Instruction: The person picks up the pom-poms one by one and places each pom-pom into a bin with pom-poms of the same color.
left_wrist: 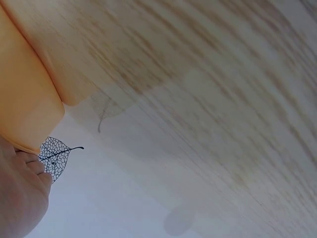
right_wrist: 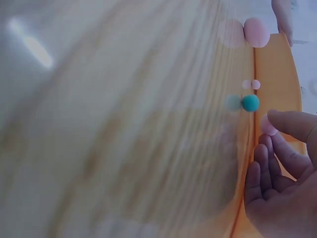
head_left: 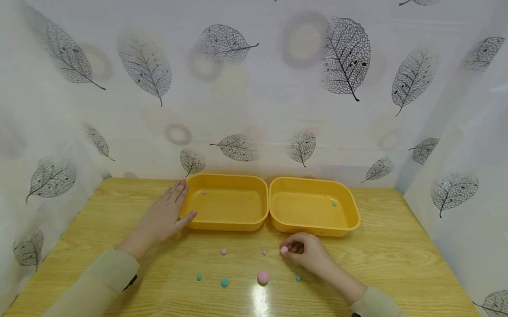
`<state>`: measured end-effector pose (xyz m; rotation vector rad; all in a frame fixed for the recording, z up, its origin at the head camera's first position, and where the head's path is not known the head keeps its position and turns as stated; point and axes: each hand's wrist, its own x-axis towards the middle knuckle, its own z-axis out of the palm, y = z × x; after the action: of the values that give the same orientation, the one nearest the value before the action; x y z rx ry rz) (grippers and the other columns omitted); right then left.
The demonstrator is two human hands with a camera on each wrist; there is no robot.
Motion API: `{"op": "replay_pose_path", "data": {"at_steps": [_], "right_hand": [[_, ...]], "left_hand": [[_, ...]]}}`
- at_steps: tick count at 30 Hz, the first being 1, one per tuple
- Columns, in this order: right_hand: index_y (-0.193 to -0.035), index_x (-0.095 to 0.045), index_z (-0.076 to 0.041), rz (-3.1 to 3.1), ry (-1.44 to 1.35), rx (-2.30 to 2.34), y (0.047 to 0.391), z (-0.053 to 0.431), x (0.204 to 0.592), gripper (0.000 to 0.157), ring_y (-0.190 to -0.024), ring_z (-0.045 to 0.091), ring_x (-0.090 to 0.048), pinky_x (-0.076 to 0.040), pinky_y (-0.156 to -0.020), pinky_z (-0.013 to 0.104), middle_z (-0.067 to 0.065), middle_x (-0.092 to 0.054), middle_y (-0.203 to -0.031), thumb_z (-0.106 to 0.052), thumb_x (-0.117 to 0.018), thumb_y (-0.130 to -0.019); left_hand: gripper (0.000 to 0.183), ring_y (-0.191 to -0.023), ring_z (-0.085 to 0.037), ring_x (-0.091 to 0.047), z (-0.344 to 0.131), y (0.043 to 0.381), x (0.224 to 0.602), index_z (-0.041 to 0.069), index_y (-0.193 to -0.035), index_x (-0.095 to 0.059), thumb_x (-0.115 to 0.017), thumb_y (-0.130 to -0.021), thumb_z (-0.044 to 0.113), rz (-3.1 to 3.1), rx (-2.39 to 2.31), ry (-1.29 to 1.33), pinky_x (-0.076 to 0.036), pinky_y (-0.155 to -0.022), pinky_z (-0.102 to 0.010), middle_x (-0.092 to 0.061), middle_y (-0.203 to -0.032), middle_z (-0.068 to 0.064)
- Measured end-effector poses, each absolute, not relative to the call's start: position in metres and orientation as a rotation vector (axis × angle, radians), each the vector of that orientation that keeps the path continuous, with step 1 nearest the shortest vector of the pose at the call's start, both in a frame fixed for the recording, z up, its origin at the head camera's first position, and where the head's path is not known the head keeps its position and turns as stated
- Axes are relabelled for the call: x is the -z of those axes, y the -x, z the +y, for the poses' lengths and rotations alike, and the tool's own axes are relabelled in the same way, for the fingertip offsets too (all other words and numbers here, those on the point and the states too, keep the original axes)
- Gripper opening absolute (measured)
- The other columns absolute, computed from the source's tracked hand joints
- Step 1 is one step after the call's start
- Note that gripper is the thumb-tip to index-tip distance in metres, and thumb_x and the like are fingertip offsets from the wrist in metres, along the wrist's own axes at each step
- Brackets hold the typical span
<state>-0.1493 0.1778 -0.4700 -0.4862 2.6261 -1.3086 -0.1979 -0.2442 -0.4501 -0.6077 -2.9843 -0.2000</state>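
My right hand (head_left: 311,255) pinches a pink ball (head_left: 284,250) between thumb and fingertips, just in front of the right yellow tray. The same pink ball (right_wrist: 268,125) shows at the fingertips in the right wrist view. With fairly straight fingers, my left hand (head_left: 164,216) rests on the left end of the left yellow tray (head_left: 225,226). On the table lie a large pink ball (head_left: 263,277), a small pink ball (head_left: 223,251) and a tiny pink one (head_left: 264,252). Teal balls (head_left: 225,282) of differing sizes lie there too, one (head_left: 297,277) below my right hand.
The right yellow tray (head_left: 314,230) stands against the left one and holds a small teal ball (head_left: 334,204). A tiny pink ball (head_left: 204,192) is inside the left tray. Behind the wooden table (head_left: 403,259) hangs a white leaf-print curtain (head_left: 273,107), which also flanks both sides.
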Motion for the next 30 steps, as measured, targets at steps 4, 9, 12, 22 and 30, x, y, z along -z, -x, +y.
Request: {"op": "replay_pose_path", "data": {"at_steps": [4, 9, 12, 22, 30], "right_hand": [[-0.103, -0.079, -0.004, 2.658, 0.533, 1.287, 0.151, 0.176, 0.464, 0.016, -0.082, 0.002, -0.062, -0.055, -0.07, 0.017, 0.004, -0.075, -0.094, -0.014, -0.084, -0.092], [-0.104, -0.08, -0.005, 2.669, 0.61, 1.28, 0.155, 0.171, 0.453, 0.016, -0.084, 0.003, -0.063, -0.057, -0.074, 0.019, 0.003, -0.076, -0.094, -0.016, -0.083, -0.093], [-0.104, -0.08, -0.004, 2.662, 0.657, 1.296, 0.157, 0.168, 0.445, 0.016, -0.083, 0.001, -0.063, -0.058, -0.075, 0.019, 0.004, -0.076, -0.093, -0.015, -0.082, -0.094], [-0.11, -0.079, 0.0, 2.631, 0.61, 1.383, 0.18, 0.152, 0.408, 0.02, -0.084, 0.009, -0.066, -0.059, -0.077, 0.023, 0.009, -0.078, -0.094, -0.016, -0.079, -0.097], [-0.114, -0.079, -0.002, 2.655, 0.556, 1.388, 0.206, 0.137, 0.397, 0.023, -0.085, 0.012, -0.069, -0.058, -0.077, 0.021, 0.012, -0.079, -0.098, -0.018, -0.079, -0.098]], "left_hand": [[0.082, -0.163, -0.047, -0.019, -0.244, 0.2, 0.451, -0.014, -0.161, -0.024, -0.051, -0.11, 0.044, -2.984, 0.203, 0.603, -0.022, -0.134, -0.058, -0.017, -0.174, -0.03], [0.084, -0.164, -0.046, -0.017, -0.246, 0.204, 0.451, -0.014, -0.162, -0.023, -0.051, -0.11, 0.046, -3.004, 0.21, 0.596, -0.02, -0.134, -0.059, -0.014, -0.175, -0.03], [0.084, -0.164, -0.046, -0.016, -0.246, 0.206, 0.451, -0.013, -0.163, -0.022, -0.05, -0.111, 0.047, -3.017, 0.21, 0.596, -0.02, -0.134, -0.059, -0.013, -0.175, -0.029], [0.082, -0.163, -0.047, -0.019, -0.246, 0.203, 0.451, -0.014, -0.161, -0.025, -0.052, -0.11, 0.043, -2.988, 0.209, 0.6, -0.021, -0.134, -0.058, -0.017, -0.174, -0.031], [0.083, -0.163, -0.046, -0.017, -0.245, 0.201, 0.454, -0.014, -0.162, -0.023, -0.05, -0.111, 0.046, -2.995, 0.198, 0.596, -0.021, -0.134, -0.058, -0.015, -0.174, -0.03]]}}
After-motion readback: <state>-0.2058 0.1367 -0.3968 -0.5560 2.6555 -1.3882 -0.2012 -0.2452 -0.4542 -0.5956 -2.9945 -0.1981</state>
